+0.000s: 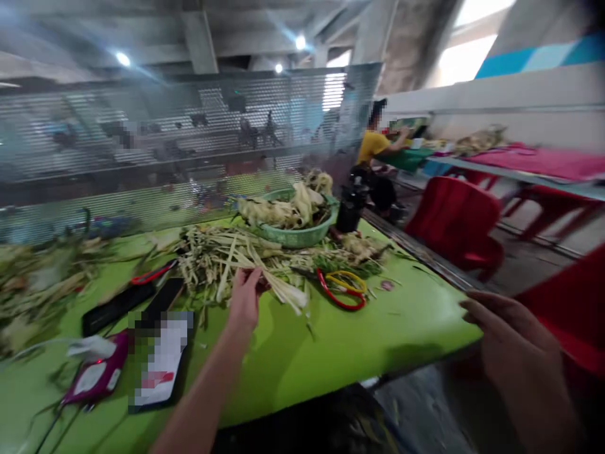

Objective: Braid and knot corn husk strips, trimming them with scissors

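Observation:
My left hand (246, 297) is closed around a bunch of pale plant strips (288, 291), whose flat ends fan out to the right above the green tabletop. Just behind it lies a loose heap of cut strips and stalks (203, 252). Scissors with red and yellow handles (343, 290) lie to the right of the bunch. Off the table's right edge, my right hand (515, 340) has thumb and fingers pinched together. Whatever may be between those fingertips is too small to make out.
A green basket (297, 236) full of pale husks stands at the back beside a black bottle (348, 208). Phones (163, 362), a purple device with a cable (97, 372) and red-handled scissors (154, 272) lie left. Red chairs (454, 221) and a person in yellow (373, 145) are right.

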The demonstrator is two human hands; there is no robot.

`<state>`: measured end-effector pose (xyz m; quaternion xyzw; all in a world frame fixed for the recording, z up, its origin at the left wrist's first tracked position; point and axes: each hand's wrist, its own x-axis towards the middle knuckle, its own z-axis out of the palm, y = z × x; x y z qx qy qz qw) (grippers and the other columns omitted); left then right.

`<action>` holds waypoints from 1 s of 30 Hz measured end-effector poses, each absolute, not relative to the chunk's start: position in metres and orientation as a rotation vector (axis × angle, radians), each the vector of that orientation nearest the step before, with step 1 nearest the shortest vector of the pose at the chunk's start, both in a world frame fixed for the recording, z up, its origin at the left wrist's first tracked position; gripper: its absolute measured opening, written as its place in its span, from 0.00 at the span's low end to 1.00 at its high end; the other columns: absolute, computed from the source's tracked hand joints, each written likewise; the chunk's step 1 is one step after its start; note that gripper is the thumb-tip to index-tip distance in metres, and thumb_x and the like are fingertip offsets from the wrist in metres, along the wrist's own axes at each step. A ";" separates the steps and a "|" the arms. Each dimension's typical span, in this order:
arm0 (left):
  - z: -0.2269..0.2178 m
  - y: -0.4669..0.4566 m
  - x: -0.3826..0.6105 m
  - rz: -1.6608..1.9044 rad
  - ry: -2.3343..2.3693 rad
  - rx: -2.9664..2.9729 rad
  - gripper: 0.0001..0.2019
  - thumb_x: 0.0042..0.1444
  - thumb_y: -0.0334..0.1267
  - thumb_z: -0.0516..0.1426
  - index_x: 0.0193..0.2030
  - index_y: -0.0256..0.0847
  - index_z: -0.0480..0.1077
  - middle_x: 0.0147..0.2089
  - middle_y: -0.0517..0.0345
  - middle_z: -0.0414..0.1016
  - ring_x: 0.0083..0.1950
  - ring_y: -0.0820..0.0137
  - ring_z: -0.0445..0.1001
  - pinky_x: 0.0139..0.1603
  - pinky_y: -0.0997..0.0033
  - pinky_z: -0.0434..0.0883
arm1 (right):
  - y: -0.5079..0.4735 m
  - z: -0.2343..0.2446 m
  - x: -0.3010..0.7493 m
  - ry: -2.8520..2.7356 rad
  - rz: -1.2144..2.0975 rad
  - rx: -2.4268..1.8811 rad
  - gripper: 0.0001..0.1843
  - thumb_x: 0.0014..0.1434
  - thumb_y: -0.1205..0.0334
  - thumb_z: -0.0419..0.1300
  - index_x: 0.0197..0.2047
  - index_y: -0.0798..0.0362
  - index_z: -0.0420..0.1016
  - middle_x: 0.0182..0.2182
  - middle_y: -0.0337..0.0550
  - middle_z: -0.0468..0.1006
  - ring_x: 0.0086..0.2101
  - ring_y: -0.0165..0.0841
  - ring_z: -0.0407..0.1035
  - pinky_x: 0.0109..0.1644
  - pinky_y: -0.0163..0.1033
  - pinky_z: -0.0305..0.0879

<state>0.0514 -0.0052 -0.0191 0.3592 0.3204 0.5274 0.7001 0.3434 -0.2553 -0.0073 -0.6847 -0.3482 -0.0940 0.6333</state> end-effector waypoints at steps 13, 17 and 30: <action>0.008 -0.032 0.068 1.214 0.589 0.461 0.12 0.47 0.37 0.64 0.38 0.39 0.70 0.44 0.52 0.77 0.43 0.68 0.76 0.42 0.67 0.73 | -0.064 0.025 0.217 -1.029 1.004 -1.084 0.16 0.52 0.54 0.65 0.43 0.50 0.74 0.35 0.40 0.75 0.31 0.30 0.67 0.36 0.35 0.66; -0.005 -0.034 0.058 0.990 0.665 0.729 0.14 0.48 0.39 0.63 0.42 0.38 0.71 0.47 0.48 0.76 0.45 0.64 0.75 0.42 0.66 0.71 | -0.052 0.036 0.238 -0.995 0.855 -1.098 0.10 0.51 0.54 0.66 0.34 0.50 0.77 0.31 0.38 0.73 0.28 0.28 0.63 0.31 0.33 0.63; 0.026 -0.013 0.063 0.786 0.871 1.748 0.12 0.57 0.45 0.53 0.34 0.41 0.72 0.35 0.54 0.75 0.38 0.67 0.70 0.40 0.68 0.65 | -0.046 0.079 0.271 -1.478 0.836 -1.302 0.13 0.49 0.52 0.66 0.33 0.53 0.78 0.23 0.38 0.72 0.24 0.28 0.63 0.28 0.34 0.60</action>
